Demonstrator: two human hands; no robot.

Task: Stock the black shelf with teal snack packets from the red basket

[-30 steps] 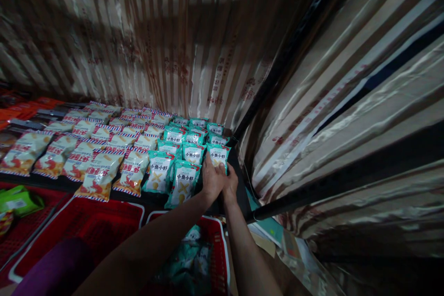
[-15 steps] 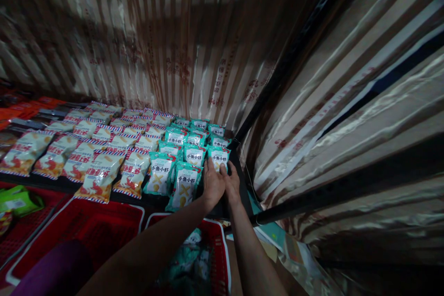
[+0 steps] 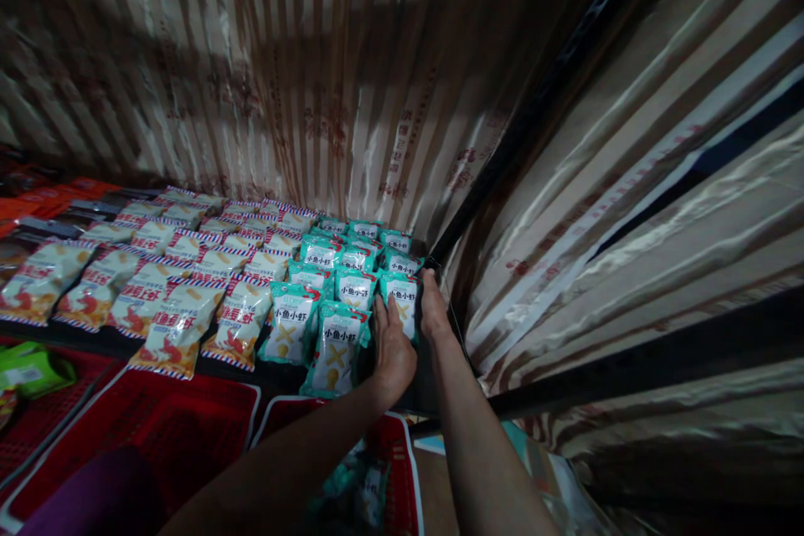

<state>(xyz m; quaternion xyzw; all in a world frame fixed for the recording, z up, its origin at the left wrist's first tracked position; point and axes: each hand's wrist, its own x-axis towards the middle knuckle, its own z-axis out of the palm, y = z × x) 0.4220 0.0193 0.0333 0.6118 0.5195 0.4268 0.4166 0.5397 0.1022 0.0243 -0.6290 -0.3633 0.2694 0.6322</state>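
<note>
Several teal-and-white snack packets stand in rows at the right end of a black shelf. My left hand [image 3: 394,352] lies against the lower left side of the rightmost front packet [image 3: 402,298], its fingers stretched out. On that packet's right side is my right hand [image 3: 433,306], fingers pointing up and extended beside the packet's edge. Neither hand wraps round the packet. Just left of my left hand, another teal packet [image 3: 337,352] leans at the shelf's front.
Rows of white-and-orange packets [image 3: 182,327] fill the shelf's middle. Below are red baskets [image 3: 169,410], one holding teal packets [image 3: 370,490]. A dark pole [image 3: 477,197] and striped plastic sheeting [image 3: 389,84] stand behind and to the right.
My right hand has moved from the packet's lower front to its right side. My left hand has shifted slightly down, and the hands are farther apart. The view has shifted slightly.
</note>
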